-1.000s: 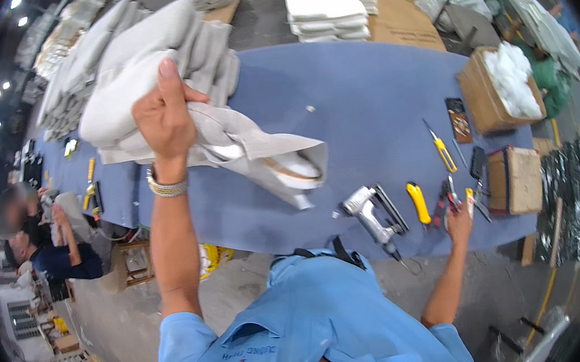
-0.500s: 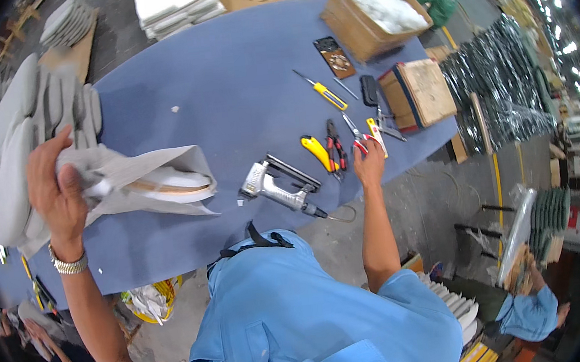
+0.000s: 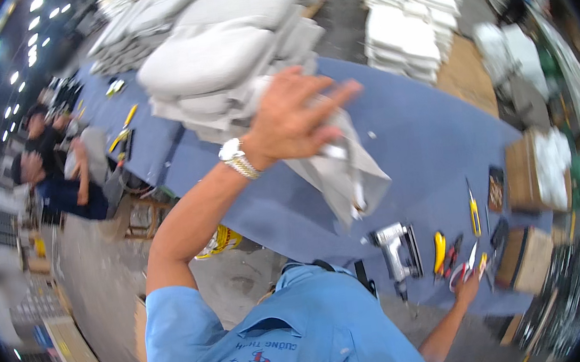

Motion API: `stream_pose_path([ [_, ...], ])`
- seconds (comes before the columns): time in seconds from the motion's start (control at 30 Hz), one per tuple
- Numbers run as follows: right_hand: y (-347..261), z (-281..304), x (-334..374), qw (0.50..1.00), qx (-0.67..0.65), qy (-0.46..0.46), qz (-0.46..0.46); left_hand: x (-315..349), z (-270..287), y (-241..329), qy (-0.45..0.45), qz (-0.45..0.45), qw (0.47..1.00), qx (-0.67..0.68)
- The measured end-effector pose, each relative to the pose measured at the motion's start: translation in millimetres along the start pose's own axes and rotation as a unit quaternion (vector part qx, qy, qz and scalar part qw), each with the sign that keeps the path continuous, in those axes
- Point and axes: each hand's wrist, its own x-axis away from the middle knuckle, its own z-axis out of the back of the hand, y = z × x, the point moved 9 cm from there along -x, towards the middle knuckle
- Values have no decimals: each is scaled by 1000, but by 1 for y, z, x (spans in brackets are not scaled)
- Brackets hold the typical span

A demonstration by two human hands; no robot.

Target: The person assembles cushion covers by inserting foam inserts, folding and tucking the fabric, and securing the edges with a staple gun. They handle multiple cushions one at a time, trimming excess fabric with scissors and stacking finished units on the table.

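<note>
My left hand (image 3: 296,116) is over the grey fabric cover (image 3: 332,184), its fingers spread apart and blurred by motion. The cover lies on the blue table, with white padding showing at its mouth. Beside the hand rises a stack of grey cushions (image 3: 205,60). At the table's near right, my right hand (image 3: 467,289) has its fingers closed at the red handles of a pair of scissors (image 3: 461,275); the blades point away from me. Red-and-black pliers (image 3: 453,254) and a yellow-handled cutter (image 3: 439,252) lie just left of that hand.
A silver staple gun (image 3: 396,251) lies near the front edge. Beyond my right hand are a yellow screwdriver (image 3: 474,218), a cardboard block (image 3: 524,259) and a carton (image 3: 523,172) of white stuffing. White cushion stacks (image 3: 408,33) stand behind the table. People (image 3: 66,181) sit at far left.
My view has swung left, bringing the cushion stack and seated people further in. My left hand's fingers have spread over the cover. The right hand stays at the scissors.
</note>
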Motion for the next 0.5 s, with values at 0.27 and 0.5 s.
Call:
stream_pose_path([
  [0.27,39,-17,-43,990,-106,-85,-44,7,-13,30,-44,-90,995,-27],
  [0.5,-60,-2,1,917,-385,-106,-30,7,-6,50,-48,-98,994,-4],
])
